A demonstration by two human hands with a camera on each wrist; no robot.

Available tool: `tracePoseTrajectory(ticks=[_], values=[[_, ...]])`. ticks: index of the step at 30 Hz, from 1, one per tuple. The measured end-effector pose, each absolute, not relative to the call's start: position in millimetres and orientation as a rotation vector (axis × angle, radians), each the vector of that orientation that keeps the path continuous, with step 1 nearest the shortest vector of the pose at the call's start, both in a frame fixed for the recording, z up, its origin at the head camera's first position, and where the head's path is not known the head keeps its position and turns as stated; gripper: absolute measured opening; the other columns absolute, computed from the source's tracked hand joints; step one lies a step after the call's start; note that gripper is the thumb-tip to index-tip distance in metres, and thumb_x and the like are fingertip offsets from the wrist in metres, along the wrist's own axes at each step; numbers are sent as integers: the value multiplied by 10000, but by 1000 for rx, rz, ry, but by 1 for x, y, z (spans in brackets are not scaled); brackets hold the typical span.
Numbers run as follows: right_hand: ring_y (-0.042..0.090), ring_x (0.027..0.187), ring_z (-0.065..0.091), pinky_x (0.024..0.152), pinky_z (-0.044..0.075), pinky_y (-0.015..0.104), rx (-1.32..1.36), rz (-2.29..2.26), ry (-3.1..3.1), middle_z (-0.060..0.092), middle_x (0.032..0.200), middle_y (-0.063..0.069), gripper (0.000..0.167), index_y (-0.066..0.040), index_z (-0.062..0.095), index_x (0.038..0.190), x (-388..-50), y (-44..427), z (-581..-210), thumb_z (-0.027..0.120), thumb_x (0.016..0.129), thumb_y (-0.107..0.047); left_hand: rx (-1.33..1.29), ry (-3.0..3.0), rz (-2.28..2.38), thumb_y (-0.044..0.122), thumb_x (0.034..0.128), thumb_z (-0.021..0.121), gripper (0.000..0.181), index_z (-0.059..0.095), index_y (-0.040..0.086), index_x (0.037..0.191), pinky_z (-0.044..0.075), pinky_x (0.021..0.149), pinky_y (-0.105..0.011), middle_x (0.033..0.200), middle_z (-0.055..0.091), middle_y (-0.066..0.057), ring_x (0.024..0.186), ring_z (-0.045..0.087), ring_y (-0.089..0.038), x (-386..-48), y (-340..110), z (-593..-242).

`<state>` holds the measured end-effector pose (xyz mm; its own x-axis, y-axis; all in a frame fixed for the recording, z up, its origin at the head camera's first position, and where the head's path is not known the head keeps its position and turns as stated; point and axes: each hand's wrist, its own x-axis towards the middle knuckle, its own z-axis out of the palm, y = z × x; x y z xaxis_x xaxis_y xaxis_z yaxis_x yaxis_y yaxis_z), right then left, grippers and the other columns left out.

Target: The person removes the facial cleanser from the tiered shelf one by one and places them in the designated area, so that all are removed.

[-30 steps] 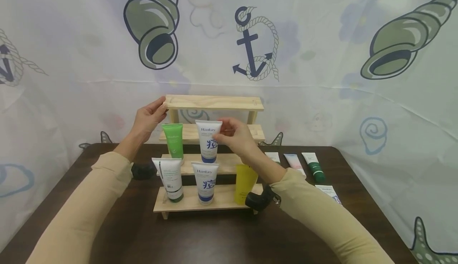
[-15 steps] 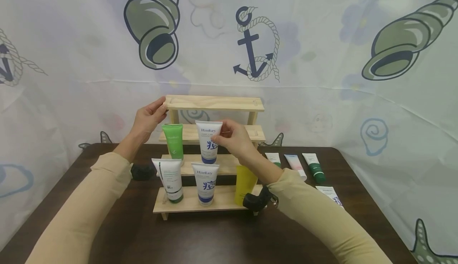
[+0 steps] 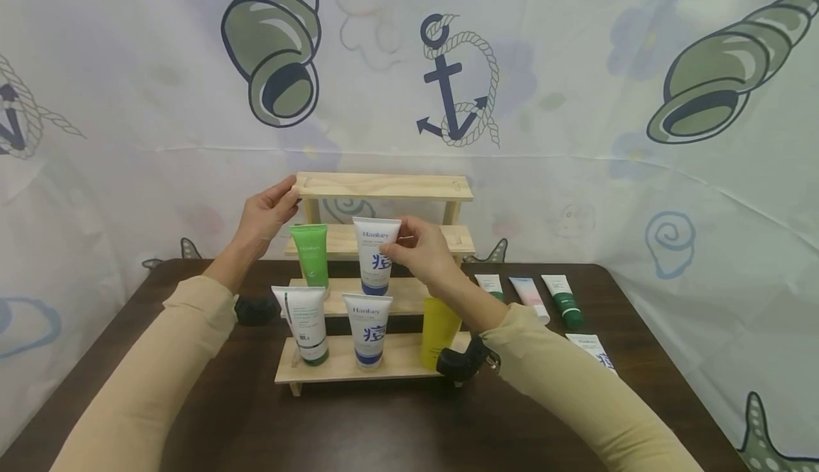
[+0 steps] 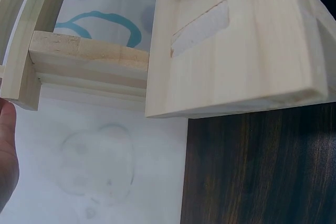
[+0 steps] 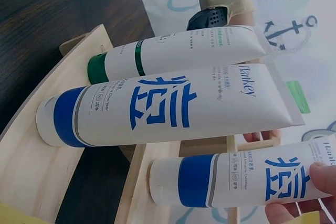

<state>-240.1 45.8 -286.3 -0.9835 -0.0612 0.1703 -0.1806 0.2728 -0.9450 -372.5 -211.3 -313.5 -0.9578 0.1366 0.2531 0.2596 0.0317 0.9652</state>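
In the head view my left hand (image 3: 265, 217) holds the left end of the top board of a tiered wooden display rack (image 3: 384, 185). My right hand (image 3: 422, 248) pinches the upper part of a white-and-blue cleanser tube (image 3: 375, 259), thumb in front. That tube stands upright, cap down, at the second tier from the bottom; in the right wrist view its cap end (image 5: 164, 182) meets the board. To its left stands a green tube (image 3: 311, 255). On the bottom tier are a white-and-green tube (image 3: 307, 324), a matching white-and-blue tube (image 3: 367, 330) and a yellow tube (image 3: 439, 333), partly hidden by my right wrist.
Several more tubes lie on the dark table (image 3: 358, 429) right of the rack, among them a green-capped tube (image 3: 564, 300), a pink-and-blue tube (image 3: 530, 299) and a white-and-blue tube (image 3: 591, 351). A patterned cloth (image 3: 544, 202) hangs behind the table.
The held tube has shifted very slightly to the right with my right hand. My left hand stays at the top board's end.
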Motion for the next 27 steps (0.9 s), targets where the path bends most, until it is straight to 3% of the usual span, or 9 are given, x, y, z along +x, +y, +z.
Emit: tracePoseTrajectory(ticks=[10,17,27], values=[[278,1024,629,843,585,350,251,1888,-2334,600,1110,152,229,-2,593,1086,-232,59,-276,656,866,-10,-415,-2192,-2067,294,944,551,598,327,70,1452,368,1066,-277,1499,296,-154,1358,327,-290,-369,-210,-312],[253,1058,617,908,555,334,233,1907,-2283,600,1141,124,245,-26,581,1111,-225,77,-265,652,877,-36,-469,-2165,-2034,378,908,587,625,380,113,1435,437,1001,-177,1476,365,-106,1317,422,-191,-368,-211,-315],[232,1070,608,905,554,298,228,1902,-2160,590,1182,156,343,20,535,1196,-212,116,-247,648,874,-16,-383,-2192,-2082,282,941,560,597,330,71,1450,387,1033,-235,1497,297,-146,1352,335,-286,-369,-210,-312]])
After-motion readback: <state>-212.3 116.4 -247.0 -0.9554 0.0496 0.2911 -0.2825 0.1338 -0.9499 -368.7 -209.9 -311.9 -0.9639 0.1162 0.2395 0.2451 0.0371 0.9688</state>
